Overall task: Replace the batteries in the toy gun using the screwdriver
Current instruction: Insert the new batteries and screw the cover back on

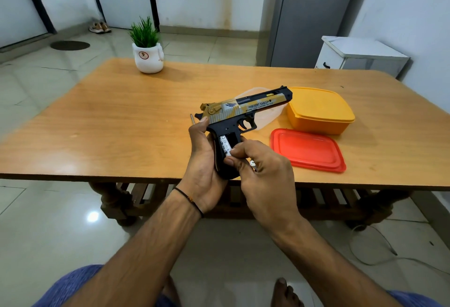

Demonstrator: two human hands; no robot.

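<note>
While I look down from the head camera, I see on the far left part of the table point(97, 121) a white pot with a green plant point(147, 50), standing well apart from everything else. Next comes a thin screwdriver point(192, 118); only its metal tip shows, lying on the table just behind my left hand point(203, 160). This hand is closed around the back of the black grip of the toy gun point(246, 111) and holds it above the table near the front edge, with the barrel pointing to the right and a little away from me. On the side of the grip the battery compartment is open, and a white battery point(225, 144) sits in it. My right hand point(263, 172) is narrow, thumb and forefinger pinched together at the lower end of this battery; I cannot tell if a small shiny thing near the other fingers is held. To the right of the hands a red lid point(309, 150) lies flat on the table, and just behind it stands an orange box point(320, 111). A clear lid point(267, 117) lies behind the gun, touching the box.
</note>
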